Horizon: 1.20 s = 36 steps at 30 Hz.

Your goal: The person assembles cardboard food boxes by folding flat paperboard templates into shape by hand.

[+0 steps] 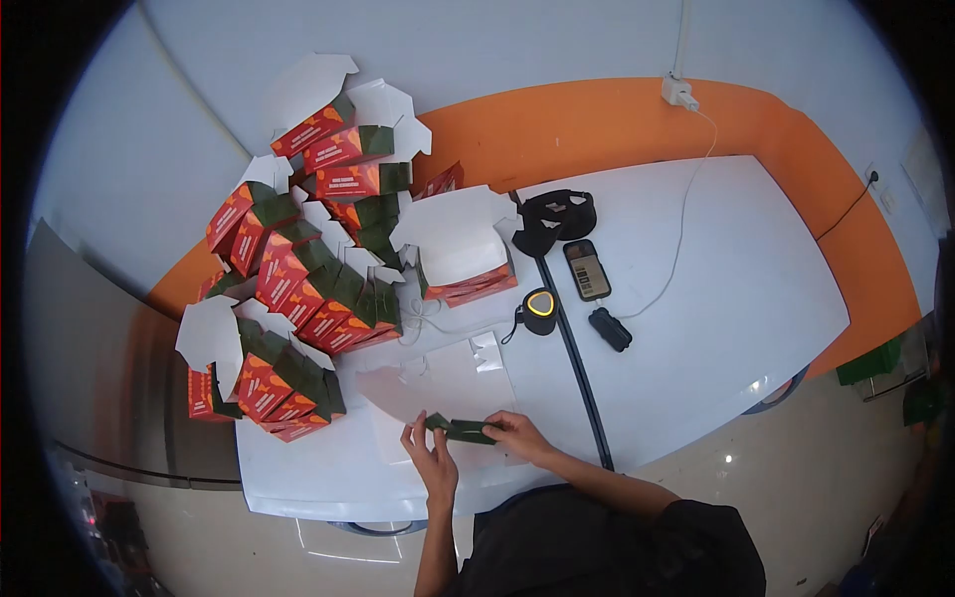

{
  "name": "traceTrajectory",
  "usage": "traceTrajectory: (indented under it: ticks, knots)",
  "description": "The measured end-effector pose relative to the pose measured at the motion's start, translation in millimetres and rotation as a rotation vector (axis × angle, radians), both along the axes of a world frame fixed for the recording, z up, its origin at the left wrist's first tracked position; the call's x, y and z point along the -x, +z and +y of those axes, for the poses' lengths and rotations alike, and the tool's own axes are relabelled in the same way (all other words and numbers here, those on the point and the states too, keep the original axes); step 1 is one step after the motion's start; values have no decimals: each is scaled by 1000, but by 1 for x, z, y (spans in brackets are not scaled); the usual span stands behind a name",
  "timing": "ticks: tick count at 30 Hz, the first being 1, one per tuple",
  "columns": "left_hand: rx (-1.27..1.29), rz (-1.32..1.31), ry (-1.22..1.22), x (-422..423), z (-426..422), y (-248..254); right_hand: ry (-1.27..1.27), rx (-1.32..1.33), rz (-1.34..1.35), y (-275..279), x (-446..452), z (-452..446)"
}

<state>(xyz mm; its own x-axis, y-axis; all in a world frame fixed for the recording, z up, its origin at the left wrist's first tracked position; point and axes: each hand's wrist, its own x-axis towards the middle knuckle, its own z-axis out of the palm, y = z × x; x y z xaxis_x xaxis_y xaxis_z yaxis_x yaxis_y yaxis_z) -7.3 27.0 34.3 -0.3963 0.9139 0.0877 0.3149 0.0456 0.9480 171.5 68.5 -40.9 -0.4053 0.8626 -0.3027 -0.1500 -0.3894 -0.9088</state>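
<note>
— First item?
— Carton (466, 431), one: green strip towards us, white inside, over the table (716, 279) at its near edge, between both hands.
— Left hand (435, 468)?
— Fingers narrow, gripping the strip's nine o'clock end.
— Right hand (517, 438)?
— Thumb and fingers pinched on its three o'clock end; the green middle runs bare between the two sets of fingertips.
— Remaining stock, clock centred on the hands, twelve being the wall?
— Pile of red boxes (288, 274), lids up, ten to eleven. Open box (468, 282), twelve. Cap (557, 221), phone (587, 272) and yellow-ringed gadget (540, 308), all about one. Black block (610, 329), two.
</note>
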Motion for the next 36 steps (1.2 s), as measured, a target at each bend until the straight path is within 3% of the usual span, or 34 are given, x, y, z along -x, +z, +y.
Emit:
traceTrajectory:
  ticks: [2, 5, 7, 9, 10, 13, 14, 17, 21, 22, 25, 28, 33, 36]
  knots:
    - [7, -98, -37, 0, -6, -4, 16, -14, -16, 4, 4, -4]
    - [-231, 473, -217, 7, -19, -12, -35, -99, 9, 17, 9, -5]
    - [-238, 567, -191, -1, -26, 1, -150, -233, 126, 13, 22, -9]
    - [-262, 645, -136, 1, -29, -6, -34, -277, -73, 33, 13, -16]
    - [-250, 562, -62, 3, -29, -14, 23, -294, -172, 51, 9, -18]
    - [-54, -215, 229, 12, -30, -26, 110, -250, -238, 68, 6, -20]
    - [-115, -256, 253, 14, -31, -27, 115, -268, -208, 66, 8, -22]
    - [-212, 389, 77, 9, -35, -8, 131, -358, -141, 55, 14, -24]
    - [-187, 522, -189, 19, -44, -1, 202, -507, -166, 49, 12, -17]
    - [-165, 471, -190, 19, -45, 0, 230, -528, -180, 50, 11, -16]
    - [-39, 639, -218, 29, -40, 6, 374, -631, -258, 62, 11, -9]
    - [253, 255, -252, 36, -34, 13, 473, -582, -278, 80, 11, 3]
    - [108, 114, 65, 45, -33, 7, 403, -689, -320, 137, -28, 7]
    - [141, 71, 98, 49, -36, 26, 285, -904, -332, 114, -29, 5]
